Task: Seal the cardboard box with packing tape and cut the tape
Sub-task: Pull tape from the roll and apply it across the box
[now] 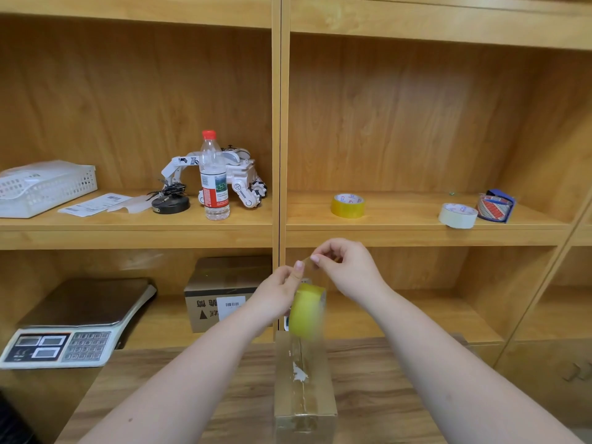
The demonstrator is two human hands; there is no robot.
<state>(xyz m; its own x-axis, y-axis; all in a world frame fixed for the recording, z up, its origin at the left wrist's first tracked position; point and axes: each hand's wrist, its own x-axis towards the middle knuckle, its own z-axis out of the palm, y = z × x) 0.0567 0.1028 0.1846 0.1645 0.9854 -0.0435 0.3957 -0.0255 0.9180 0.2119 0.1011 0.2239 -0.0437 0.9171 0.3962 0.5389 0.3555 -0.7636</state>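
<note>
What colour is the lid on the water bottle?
Red. The water bottle on the shelf has a red lid, plain in the head view.

Your head camera shows a bright, evenly lit scene with warm, soft light and no hard glare. Shadows are faint, deepening only inside the lower shelf compartments behind the scale point(69, 328). The wide lens bends the shelving point(277, 123): its boards bow and the right side slants at the edge. The yellow tape roll point(306, 310) hanging below your hands is smeared with motion blur, and the strip of tape is hard to make out. The bottle point(214, 177) on the middle shelf looks sharp; the frame's bottom corners go dark.
</note>
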